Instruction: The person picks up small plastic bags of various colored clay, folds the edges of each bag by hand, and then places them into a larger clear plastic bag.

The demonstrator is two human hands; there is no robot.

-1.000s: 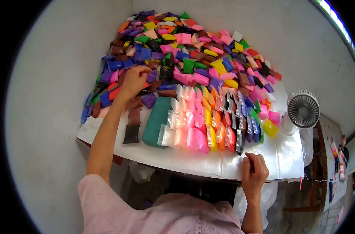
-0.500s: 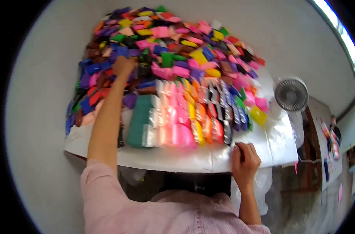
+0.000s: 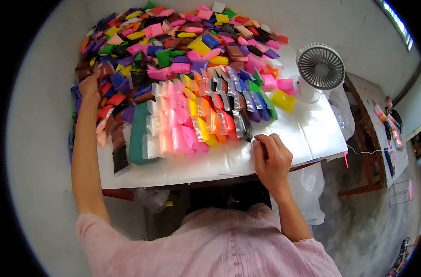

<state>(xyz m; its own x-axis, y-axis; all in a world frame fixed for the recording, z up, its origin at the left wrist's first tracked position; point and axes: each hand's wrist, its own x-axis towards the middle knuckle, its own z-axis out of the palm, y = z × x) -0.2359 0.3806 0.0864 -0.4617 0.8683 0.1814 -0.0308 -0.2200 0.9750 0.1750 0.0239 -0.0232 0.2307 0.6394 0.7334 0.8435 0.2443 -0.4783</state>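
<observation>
My left hand [image 3: 90, 86] reaches into the left side of a big heap of small coloured packets [image 3: 180, 68]. Its fingers close at the edge of a brown packet [image 3: 106, 70], partly hiding their grip. My right hand [image 3: 273, 161] rests at the table's front edge, fingers loosely curled, with nothing visible in them. Just beyond it lies a black packet [image 3: 243, 128], the end of several neat rows of clear-ended packets sorted by colour. A pale pink packet [image 3: 166, 144] is at the rows' left end, beside a dark green block [image 3: 138, 134].
A white fan [image 3: 321, 69] stands at the table's right side, near a yellow packet [image 3: 283, 100]. One black packet [image 3: 121, 159] lies alone at the front left. Clear plastic bags [image 3: 307, 194] hang below the white tabletop [image 3: 312, 138]. Another table [image 3: 381, 124] is at right.
My left hand has moved from dark blue packets to a brown packet further left in the heap. The view has shifted; my right hand stays by the front edge, still curled.
</observation>
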